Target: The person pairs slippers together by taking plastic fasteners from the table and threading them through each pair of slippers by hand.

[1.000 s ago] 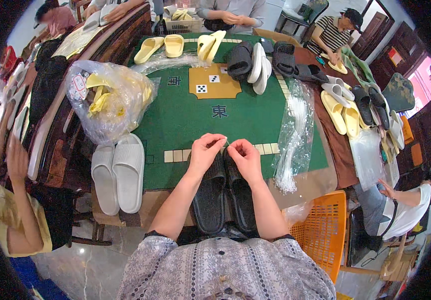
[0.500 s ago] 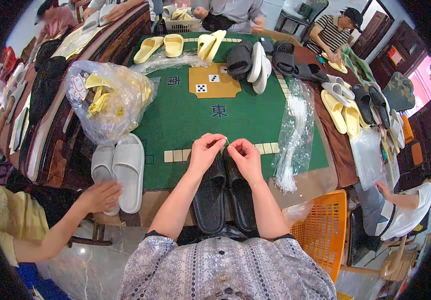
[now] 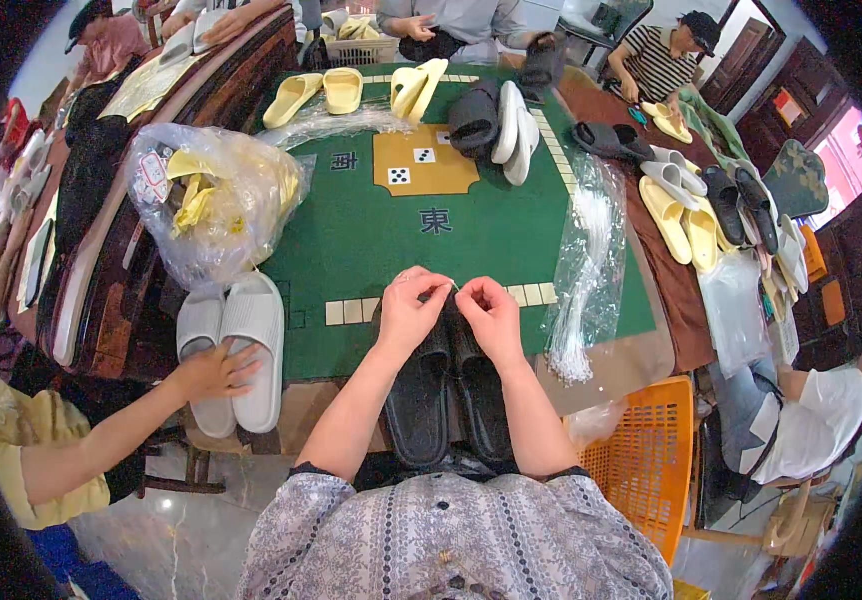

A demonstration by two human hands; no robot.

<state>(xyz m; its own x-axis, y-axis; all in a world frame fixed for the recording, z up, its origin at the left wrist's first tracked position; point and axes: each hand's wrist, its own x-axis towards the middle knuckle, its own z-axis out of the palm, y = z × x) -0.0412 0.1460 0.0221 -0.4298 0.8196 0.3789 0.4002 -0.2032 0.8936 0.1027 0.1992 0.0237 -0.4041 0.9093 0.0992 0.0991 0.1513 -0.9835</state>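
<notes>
A pair of black slippers lies at the table's near edge, the left slipper (image 3: pixel 418 405) beside the right slipper (image 3: pixel 481 405), toe ends hidden under my hands. Above them my left hand (image 3: pixel 414 315) is closed, thumb and forefinger pinched together. Facing it, close by, my right hand (image 3: pixel 490 318) makes the same pinch. Between the fingertips shows a short, thin pale strand (image 3: pixel 454 287); most of it is hidden. To the right, a clear bag holds a bundle of thin white strands (image 3: pixel 585 270) that look much like it.
On the left, a co-worker's hand (image 3: pixel 216 372) rests on grey slippers (image 3: pixel 256 345) below a clear plastic bag (image 3: pixel 213 205) with yellow pieces. Yellow, black and white slippers line the far side of the green table mat (image 3: pixel 351 245). An orange basket (image 3: pixel 641 460) stands at my right.
My hands keep their pinch almost in place. The co-worker's hand at left has moved right onto the grey slippers. At the far side, a black slipper has been lifted from the table by another person.
</notes>
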